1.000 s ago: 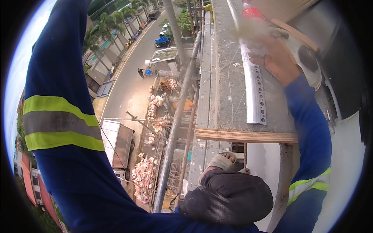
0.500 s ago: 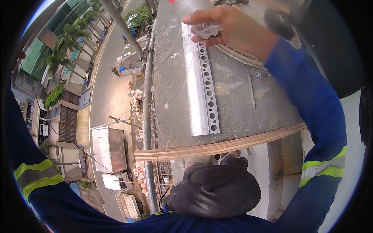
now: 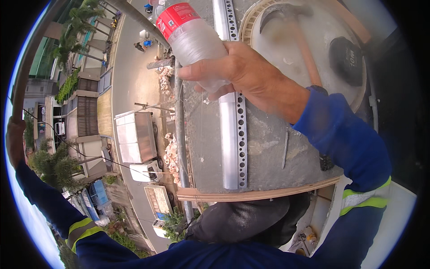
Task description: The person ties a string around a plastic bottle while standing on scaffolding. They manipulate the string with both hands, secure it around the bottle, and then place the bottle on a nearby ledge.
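In my right hand is a clear plastic bottle with a red label, its base toward me and its neck pointing to the far left. The fingers wrap round its lower part. Far out on the left, my left hand is closed round an upright metal pole. Beneath the bottle lies a long silver metal strip with a row of round holes along one edge, partly hidden by the right hand. A thin pale stick lies to the right of the strip.
The grey concrete surface ends at a plywood edge near my legs. A hammer and a dark rounded object rest on a round whitish container. Far below on the left are a street and a box truck.
My right hand has brought the bottle nearer and left, showing its red label. My left hand has come into view on the pole. The view has shifted, uncovering the hammer and container.
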`<state>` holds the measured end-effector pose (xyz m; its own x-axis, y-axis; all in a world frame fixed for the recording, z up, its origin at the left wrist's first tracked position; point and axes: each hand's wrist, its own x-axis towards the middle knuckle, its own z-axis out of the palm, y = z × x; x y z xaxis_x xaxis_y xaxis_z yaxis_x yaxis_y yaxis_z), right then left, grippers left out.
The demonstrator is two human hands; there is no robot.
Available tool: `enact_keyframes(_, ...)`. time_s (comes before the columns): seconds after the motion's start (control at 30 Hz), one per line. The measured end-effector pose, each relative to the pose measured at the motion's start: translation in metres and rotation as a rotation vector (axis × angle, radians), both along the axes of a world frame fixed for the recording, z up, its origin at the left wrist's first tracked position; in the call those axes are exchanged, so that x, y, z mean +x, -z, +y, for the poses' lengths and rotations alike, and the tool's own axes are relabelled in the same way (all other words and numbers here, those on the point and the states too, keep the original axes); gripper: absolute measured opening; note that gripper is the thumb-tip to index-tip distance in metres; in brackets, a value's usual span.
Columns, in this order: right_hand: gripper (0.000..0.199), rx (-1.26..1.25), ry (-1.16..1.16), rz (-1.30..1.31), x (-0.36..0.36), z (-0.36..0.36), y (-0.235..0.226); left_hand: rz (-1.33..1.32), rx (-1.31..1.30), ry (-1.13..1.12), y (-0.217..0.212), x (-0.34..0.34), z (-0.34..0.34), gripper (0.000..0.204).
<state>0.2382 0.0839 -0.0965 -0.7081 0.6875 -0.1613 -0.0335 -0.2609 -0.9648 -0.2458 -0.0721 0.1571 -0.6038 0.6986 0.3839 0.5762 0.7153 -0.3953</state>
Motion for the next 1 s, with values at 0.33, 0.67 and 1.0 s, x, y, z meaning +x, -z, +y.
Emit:
enact_keyframes(0.33,0.055,-0.294,0.178,0.04,-0.021,-0.016,0.002,0.088,-0.121,-0.248,0.011,0.033,-0.001,0.057)
enact_keyframes(0.67,0.06,-0.032,0.422,-0.013,-0.046,-0.036,-0.005,-0.055,-0.094,-0.267,0.005,0.071,0.011,0.067)
enact_keyframes(1.0,0.067,-0.059,0.461,-0.138,-0.051,-0.056,-0.055,-0.133,-0.058,-0.159,0.003,0.073,0.013,0.081)
